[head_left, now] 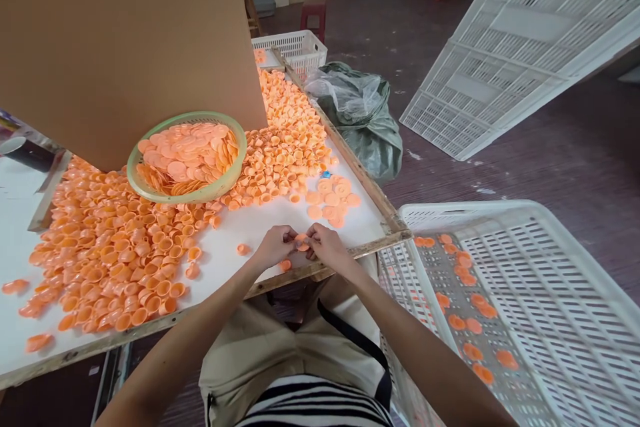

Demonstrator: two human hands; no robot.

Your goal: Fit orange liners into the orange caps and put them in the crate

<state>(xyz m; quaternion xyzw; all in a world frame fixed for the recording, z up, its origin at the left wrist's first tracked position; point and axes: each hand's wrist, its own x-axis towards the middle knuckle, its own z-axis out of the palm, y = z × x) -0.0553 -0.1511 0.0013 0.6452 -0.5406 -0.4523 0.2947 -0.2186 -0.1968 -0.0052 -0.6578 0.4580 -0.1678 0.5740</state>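
Close to the table's front edge, my left hand [274, 245] and my right hand [327, 247] meet with their fingers pinched on one small orange plastic disc [301, 242]. Whether another part is joined to it is hidden by the fingers. Loose orange cups [243, 249] lie on the white tabletop beside my left hand. Just beyond my right hand is a group of flat orange discs [331, 199] with a small blue piece [326, 174] behind them. A green-rimmed basket [235, 183] full of orange discs rests on a wide heap of orange cups [120, 253].
A tall cardboard sheet [135, 40] stands behind the basket. Wooden strips [360, 170] edge the table. At my right is a white crate [500, 213] with scattered orange pieces inside. Stacked white crates [525, 47], a green sack [370, 127] and red stools [314, 15] are farther off.
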